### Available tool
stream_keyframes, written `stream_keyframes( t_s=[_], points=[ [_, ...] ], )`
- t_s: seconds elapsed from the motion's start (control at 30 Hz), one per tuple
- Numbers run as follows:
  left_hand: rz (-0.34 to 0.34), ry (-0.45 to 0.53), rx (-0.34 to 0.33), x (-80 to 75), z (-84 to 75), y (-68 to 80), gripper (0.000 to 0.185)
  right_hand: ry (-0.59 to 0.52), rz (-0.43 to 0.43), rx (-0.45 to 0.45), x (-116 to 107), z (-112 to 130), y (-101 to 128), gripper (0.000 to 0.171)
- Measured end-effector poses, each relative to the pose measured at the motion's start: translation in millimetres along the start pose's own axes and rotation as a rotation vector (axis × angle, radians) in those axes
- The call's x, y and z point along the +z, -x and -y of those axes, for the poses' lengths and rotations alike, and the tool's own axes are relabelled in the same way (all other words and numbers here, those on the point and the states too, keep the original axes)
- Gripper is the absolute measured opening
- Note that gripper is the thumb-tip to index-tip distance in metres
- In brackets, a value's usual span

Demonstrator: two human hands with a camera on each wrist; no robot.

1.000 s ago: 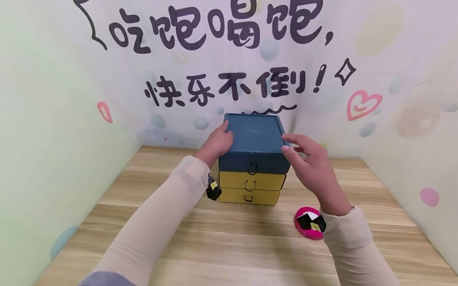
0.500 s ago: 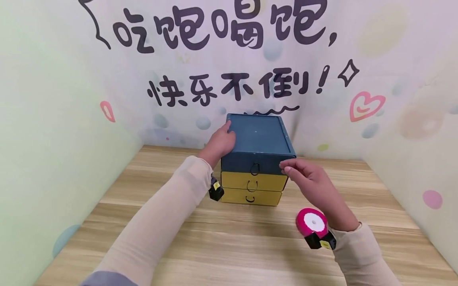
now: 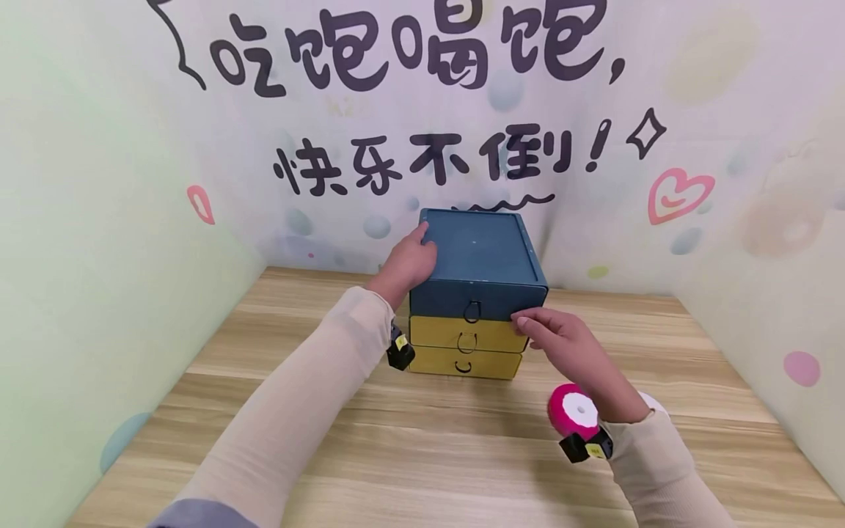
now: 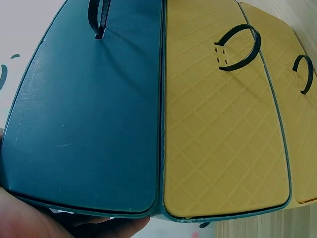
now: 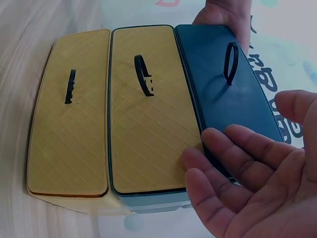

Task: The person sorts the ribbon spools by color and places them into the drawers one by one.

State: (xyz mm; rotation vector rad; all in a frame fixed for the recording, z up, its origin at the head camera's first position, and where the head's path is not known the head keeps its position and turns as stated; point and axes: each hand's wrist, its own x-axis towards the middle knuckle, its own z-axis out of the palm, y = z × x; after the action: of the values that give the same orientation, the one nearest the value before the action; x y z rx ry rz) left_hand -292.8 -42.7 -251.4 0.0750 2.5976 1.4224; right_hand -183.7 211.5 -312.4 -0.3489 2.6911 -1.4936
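A small drawer unit with a blue top drawer [image 3: 439, 299] and two yellow drawers [image 3: 429, 334] stands at the back of the table. Each drawer front carries a thin black loop handle [image 4: 242, 63]. My left hand [image 3: 411, 262] holds the unit's upper left edge, thumb on the blue top and fingers along the side. In the left wrist view, the fingers [image 4: 111, 228] lie against that side. My right hand [image 3: 561, 337] is at the right front corner, fingertips by the middle drawer. In the right wrist view its fingers are loosely bent with nothing in them.
A round pink object with a white centre [image 3: 579, 411] sits on the wooden table [image 3: 396, 447], right of the unit, partly behind the right wrist's camera. A white rounded thing [image 3: 653, 403] shows behind the right wrist. A printed wall [image 3: 370, 161] stands close behind the unit.
My right hand has moved down from the unit's upper right edge, past the blue drawer, to the middle drawer's right end. My left hand stays at the left edge.
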Motion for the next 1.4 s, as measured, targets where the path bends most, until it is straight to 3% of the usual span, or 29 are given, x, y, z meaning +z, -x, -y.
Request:
stream_keyframes(
  t_s=[0.6, 0.8, 1.4],
  points=[
    [0.003, 0.001, -0.004, -2.0, -2.6, 4.7, 0.056, 0.029, 0.092, 0.014, 31, -14, -19, 0.037],
    [0.001, -0.002, 0.001, -1.6, -0.9, 2.9, 0.056, -0.056, 0.173, 0.032, 38, -16, -25, 0.041],
    [-0.014, 0.005, 0.000, 0.7, -1.8, 4.1, 0.056, -0.131, 0.164, 0.101, 44, -15, -28, 0.045]
  ],
)
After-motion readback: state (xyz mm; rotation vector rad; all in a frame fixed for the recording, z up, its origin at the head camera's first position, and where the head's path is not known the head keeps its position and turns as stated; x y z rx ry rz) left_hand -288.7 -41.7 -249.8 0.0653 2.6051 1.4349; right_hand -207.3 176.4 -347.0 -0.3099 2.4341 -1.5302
